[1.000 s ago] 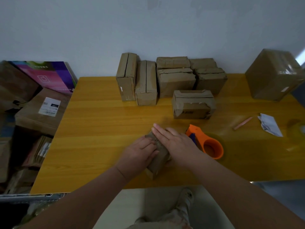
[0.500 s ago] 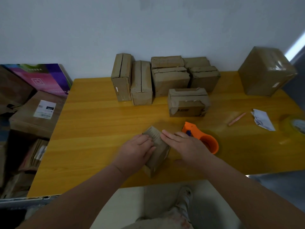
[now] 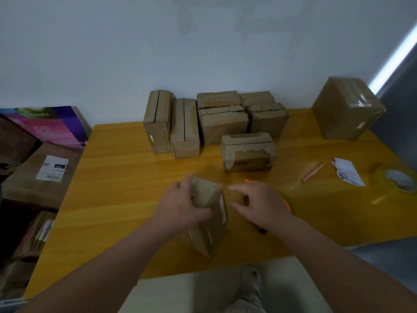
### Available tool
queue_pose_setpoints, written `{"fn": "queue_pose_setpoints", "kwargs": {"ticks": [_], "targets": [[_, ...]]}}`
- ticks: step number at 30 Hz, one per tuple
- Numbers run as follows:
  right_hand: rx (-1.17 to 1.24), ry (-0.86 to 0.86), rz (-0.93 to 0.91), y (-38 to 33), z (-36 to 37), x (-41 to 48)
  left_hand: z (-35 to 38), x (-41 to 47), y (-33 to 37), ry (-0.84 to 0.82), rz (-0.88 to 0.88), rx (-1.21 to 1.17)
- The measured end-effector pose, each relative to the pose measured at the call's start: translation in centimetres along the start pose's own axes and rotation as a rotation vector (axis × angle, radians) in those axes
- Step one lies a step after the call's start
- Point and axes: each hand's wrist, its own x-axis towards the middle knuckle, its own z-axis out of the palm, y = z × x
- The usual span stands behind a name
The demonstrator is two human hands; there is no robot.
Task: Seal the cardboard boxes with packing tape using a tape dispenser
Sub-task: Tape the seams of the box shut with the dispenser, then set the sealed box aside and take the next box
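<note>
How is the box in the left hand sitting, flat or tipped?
Tipped: the left hand grips the box at its raised end, and its sides slant to the table.

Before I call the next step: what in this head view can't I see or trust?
- Orange tape dispenser: mostly hidden under the right hand; only orange slivers show.
- Small cardboard box: motion-blurred, and the left hand grips over its top, so I cannot tell whether the seam is taped.
- Clear tape roll: cut off by the right edge.
- Shipping label at far left: print too small to read.
</note>
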Motion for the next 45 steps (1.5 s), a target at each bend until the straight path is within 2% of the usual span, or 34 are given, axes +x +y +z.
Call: {"fn": "queue_pose_setpoints", "kwargs": {"ticks": [5,9,18,24,28,31,37,45], "targets": [[0.318,-0.036,0.069,2.0,-3.9,3.9,-4.2,3.9,3.7,0.055,0.093,-0.348],[0.443,-0.142,0.063,5.4,-8.0,7.4,-5.8,7.4,8.2,0.017,0.172,-0.461],[0.267,-0.209,-0.053,15.6,-15.6,13.0,-3.5,15.9,17.9,-0.14,0.314,-0.526],[0.096,-0.1,0.007,22.8,-17.2,15.8,-0.7,21.3,22.3,-0.006,0.416,-0.333],[-0.049,0.008,0.111,27.9,-18.1,18.3,1.4,25.2,22.6,-0.016,0.236,-0.113],[-0.101,0.058,0.196,31.5,-18.5,20.5,2.5,27.8,22.5,-0.013,0.181,0.051],[-0.281,-0.02,0.231,36.9,-17.4,25.1,4.5,31.9,22.7,0.013,0.14,0.314],[-0.445,-0.146,0.259,40.6,-14.8,29.6,6.0,33.8,21.6,0.018,0.115,0.419]]}}
